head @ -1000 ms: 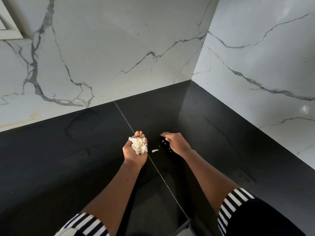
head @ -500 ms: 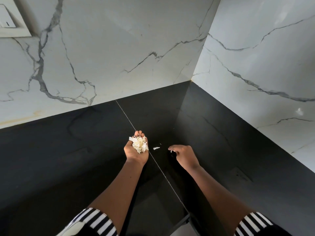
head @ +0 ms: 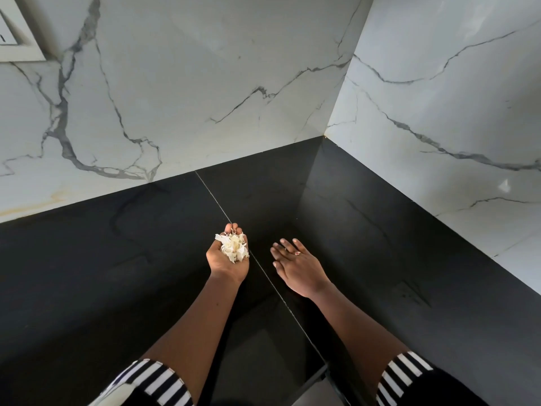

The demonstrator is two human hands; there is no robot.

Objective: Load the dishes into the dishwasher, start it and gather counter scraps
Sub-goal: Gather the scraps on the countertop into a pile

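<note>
Overhead, two marble walls (head: 205, 83) meet in a corner above a black counter (head: 87, 273); a thin seam (head: 216, 202) runs across the counter from the back wall toward the person, and it serves as the marker for everything else. A switch plate (head: 17, 33) sits far to the left of the seam, high on the wall. Two bare forearms in striped sleeves (head: 158, 382) reach in, one on each side of the seam.

The left hand (head: 227, 259) lies just left of the seam, palm up and cupped, its fingers curled round a heap of pale scraps (head: 232, 247). The right hand (head: 298, 265) hovers just right of the seam, palm down, fingers straight and spread, holding nothing; whether it touches the counter I cannot tell. A small ring (head: 297, 253) shows on one finger.

The step in hand looks like the gathering of counter scraps; no loose bits show on the dark surface near the seam, so this part seems almost done. The next move probably calls for a last sweep with the flat right hand, then carrying the cupped heap level to a bin so nothing spills.

Half a second earlier the right hand was curled as if picking at something, and a small white flake lay on the counter just right of the seam; now that flake is gone from the counter and the hand has flattened out; the left hand has kept its heap in the same spot.
</note>
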